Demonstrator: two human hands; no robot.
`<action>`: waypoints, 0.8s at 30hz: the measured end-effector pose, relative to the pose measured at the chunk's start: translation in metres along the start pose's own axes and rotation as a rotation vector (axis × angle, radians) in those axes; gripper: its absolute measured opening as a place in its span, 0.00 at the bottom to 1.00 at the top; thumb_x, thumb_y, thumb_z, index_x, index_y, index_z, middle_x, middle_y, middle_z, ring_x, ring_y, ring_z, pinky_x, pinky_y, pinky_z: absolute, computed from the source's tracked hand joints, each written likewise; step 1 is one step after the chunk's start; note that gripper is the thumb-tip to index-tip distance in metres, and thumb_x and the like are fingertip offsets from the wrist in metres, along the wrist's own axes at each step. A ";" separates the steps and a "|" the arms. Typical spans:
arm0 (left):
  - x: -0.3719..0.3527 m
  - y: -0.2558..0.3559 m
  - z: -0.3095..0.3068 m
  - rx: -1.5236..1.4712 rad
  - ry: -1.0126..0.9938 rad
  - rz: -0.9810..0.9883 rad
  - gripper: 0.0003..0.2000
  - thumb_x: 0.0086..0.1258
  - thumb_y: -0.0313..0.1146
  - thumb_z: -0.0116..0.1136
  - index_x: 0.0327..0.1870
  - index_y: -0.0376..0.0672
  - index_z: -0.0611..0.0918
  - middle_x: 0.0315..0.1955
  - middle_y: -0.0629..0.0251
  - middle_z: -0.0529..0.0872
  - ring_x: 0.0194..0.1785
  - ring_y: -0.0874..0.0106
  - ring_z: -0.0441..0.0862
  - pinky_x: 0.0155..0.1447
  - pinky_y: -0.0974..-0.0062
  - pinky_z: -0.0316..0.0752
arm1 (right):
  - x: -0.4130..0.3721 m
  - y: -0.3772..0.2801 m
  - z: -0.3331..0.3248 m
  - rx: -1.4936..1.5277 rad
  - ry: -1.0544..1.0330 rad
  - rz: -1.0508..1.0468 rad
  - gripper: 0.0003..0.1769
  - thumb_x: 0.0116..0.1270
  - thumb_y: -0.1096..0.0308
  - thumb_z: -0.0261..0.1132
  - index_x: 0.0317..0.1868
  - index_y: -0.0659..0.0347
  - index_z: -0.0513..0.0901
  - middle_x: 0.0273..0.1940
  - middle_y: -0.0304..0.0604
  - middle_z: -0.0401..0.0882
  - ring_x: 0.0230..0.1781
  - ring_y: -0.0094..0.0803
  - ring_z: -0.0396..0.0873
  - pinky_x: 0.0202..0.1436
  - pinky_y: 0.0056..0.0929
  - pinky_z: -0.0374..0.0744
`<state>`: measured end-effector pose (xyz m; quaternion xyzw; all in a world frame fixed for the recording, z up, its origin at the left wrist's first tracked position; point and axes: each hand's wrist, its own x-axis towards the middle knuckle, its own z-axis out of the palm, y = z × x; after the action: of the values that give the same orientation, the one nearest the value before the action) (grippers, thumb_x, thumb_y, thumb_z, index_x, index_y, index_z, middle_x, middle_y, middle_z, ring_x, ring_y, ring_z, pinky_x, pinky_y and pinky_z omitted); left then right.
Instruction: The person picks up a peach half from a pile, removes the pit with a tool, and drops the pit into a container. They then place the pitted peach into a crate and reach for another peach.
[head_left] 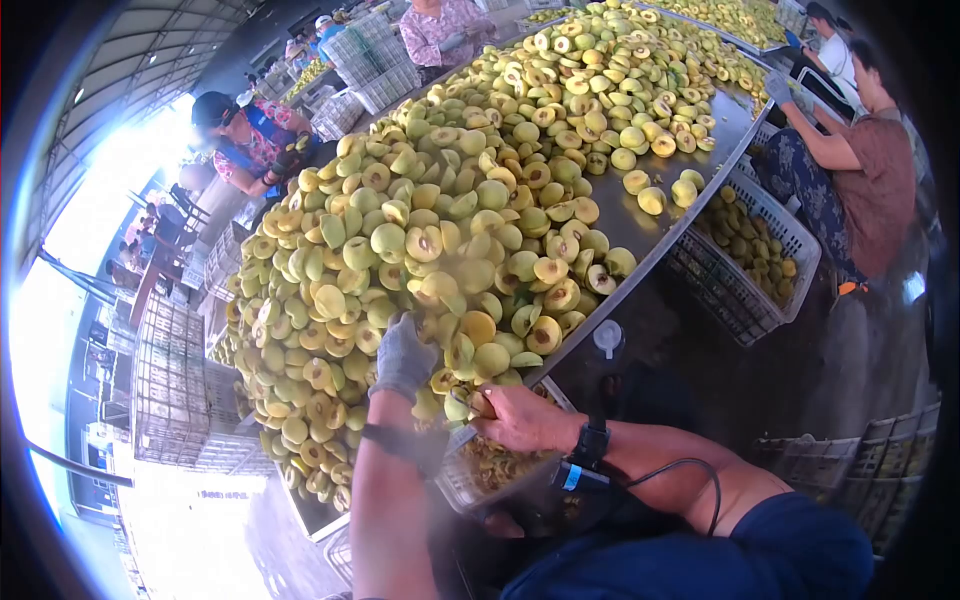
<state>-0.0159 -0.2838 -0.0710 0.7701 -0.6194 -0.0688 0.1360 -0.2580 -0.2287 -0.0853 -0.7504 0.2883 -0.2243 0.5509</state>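
A grey-white glove covers my left hand, which reaches into a big heap of halved yellow-green peaches. Its fingertips are among the fruit and partly hidden, and I cannot tell whether they grip a piece. My bare right hand is at the near edge of the heap, fingers closed round a thin metal tool that points left at the peach halves. Below the right hand stands a light plastic crate with small brownish pieces in it. A watch and a cabled device sit on the right wrist.
The metal table has a raised rim along its right side. Beside it stands a crate of fruit pieces, near a seated person. Another person works across the heap. Stacked crates rise at left, more at lower right.
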 end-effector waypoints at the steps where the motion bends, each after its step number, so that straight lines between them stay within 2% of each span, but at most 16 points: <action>1: 0.006 0.000 -0.003 0.000 -0.030 -0.016 0.25 0.58 0.34 0.70 0.60 0.45 0.84 0.63 0.44 0.79 0.61 0.46 0.82 0.65 0.56 0.79 | 0.002 -0.002 -0.002 -0.004 -0.032 0.001 0.16 0.67 0.64 0.65 0.41 0.73 0.79 0.36 0.67 0.83 0.41 0.65 0.83 0.45 0.52 0.79; 4: 0.010 0.010 -0.020 0.098 -0.034 0.006 0.25 0.59 0.34 0.70 0.60 0.42 0.84 0.60 0.45 0.82 0.59 0.46 0.83 0.64 0.57 0.80 | 0.002 -0.004 -0.001 0.002 -0.002 -0.023 0.16 0.67 0.63 0.64 0.41 0.73 0.79 0.35 0.68 0.83 0.41 0.65 0.83 0.45 0.53 0.79; 7: 0.010 0.006 -0.028 0.103 -0.208 -0.083 0.26 0.57 0.36 0.73 0.59 0.40 0.84 0.54 0.46 0.85 0.58 0.46 0.84 0.64 0.57 0.79 | 0.005 -0.005 -0.002 0.036 0.027 -0.015 0.15 0.67 0.64 0.64 0.41 0.73 0.79 0.34 0.68 0.82 0.40 0.65 0.83 0.45 0.54 0.79; 9: 0.005 -0.018 -0.017 -0.134 -0.101 -0.012 0.25 0.59 0.31 0.74 0.59 0.36 0.83 0.49 0.51 0.87 0.46 0.58 0.88 0.47 0.64 0.84 | 0.007 -0.003 0.002 0.021 0.019 -0.001 0.15 0.67 0.65 0.64 0.41 0.73 0.78 0.33 0.68 0.82 0.39 0.66 0.83 0.44 0.55 0.79; 11: -0.009 -0.036 -0.009 -0.447 -0.053 -0.067 0.23 0.62 0.26 0.72 0.59 0.34 0.82 0.45 0.56 0.88 0.39 0.67 0.90 0.37 0.71 0.85 | 0.011 0.003 0.007 -0.001 0.044 -0.028 0.15 0.68 0.65 0.64 0.40 0.74 0.78 0.32 0.68 0.82 0.38 0.67 0.82 0.42 0.55 0.79; 13: -0.044 -0.006 -0.033 -0.837 -0.071 -0.252 0.19 0.66 0.23 0.68 0.58 0.32 0.83 0.41 0.61 0.88 0.35 0.74 0.88 0.33 0.77 0.83 | 0.013 0.011 0.016 -0.024 0.103 -0.085 0.15 0.68 0.66 0.65 0.39 0.74 0.78 0.32 0.68 0.82 0.37 0.68 0.82 0.41 0.55 0.79; 14: -0.064 0.005 -0.040 -0.911 -0.070 -0.255 0.18 0.68 0.22 0.66 0.60 0.33 0.82 0.40 0.62 0.89 0.34 0.75 0.88 0.33 0.79 0.82 | 0.013 0.011 0.016 -0.042 0.047 -0.079 0.15 0.69 0.68 0.66 0.45 0.73 0.74 0.34 0.67 0.81 0.40 0.67 0.81 0.42 0.53 0.79; 17: -0.114 0.028 -0.043 -1.039 -0.052 -0.250 0.21 0.69 0.23 0.66 0.63 0.33 0.82 0.42 0.62 0.89 0.32 0.76 0.86 0.33 0.78 0.81 | 0.009 0.003 0.020 -0.066 0.103 -0.158 0.14 0.69 0.67 0.64 0.42 0.74 0.74 0.31 0.68 0.81 0.36 0.69 0.81 0.39 0.56 0.79; 18: -0.128 0.041 -0.045 -0.977 -0.026 -0.312 0.21 0.69 0.22 0.64 0.63 0.33 0.82 0.42 0.63 0.90 0.31 0.78 0.84 0.32 0.78 0.80 | 0.009 0.007 0.026 -0.059 0.104 -0.158 0.15 0.69 0.67 0.63 0.43 0.74 0.73 0.30 0.69 0.80 0.36 0.69 0.81 0.40 0.57 0.79; 21: -0.156 0.055 -0.033 -0.904 0.186 -0.247 0.19 0.69 0.22 0.63 0.61 0.34 0.83 0.41 0.65 0.90 0.29 0.79 0.82 0.30 0.79 0.77 | -0.001 0.000 0.029 -0.127 0.079 -0.158 0.14 0.69 0.68 0.62 0.43 0.74 0.73 0.31 0.69 0.80 0.37 0.69 0.82 0.40 0.57 0.78; 22: -0.163 0.045 -0.029 -0.825 0.150 -0.278 0.17 0.70 0.22 0.63 0.60 0.33 0.84 0.42 0.64 0.90 0.33 0.78 0.83 0.34 0.78 0.79 | -0.007 -0.011 0.027 -0.105 0.059 -0.115 0.12 0.69 0.69 0.61 0.41 0.74 0.75 0.32 0.69 0.81 0.38 0.69 0.81 0.40 0.57 0.78; 24: -0.175 0.043 -0.021 -0.733 0.208 -0.268 0.17 0.70 0.22 0.62 0.59 0.33 0.84 0.43 0.63 0.90 0.38 0.76 0.85 0.40 0.77 0.82 | -0.011 -0.005 0.034 -0.113 -0.002 -0.191 0.11 0.70 0.70 0.61 0.38 0.73 0.76 0.33 0.69 0.82 0.39 0.68 0.82 0.40 0.56 0.78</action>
<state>-0.0897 -0.1198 -0.0490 0.7476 -0.4308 -0.2240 0.4532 -0.2429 -0.1969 -0.0905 -0.8046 0.2270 -0.2585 0.4840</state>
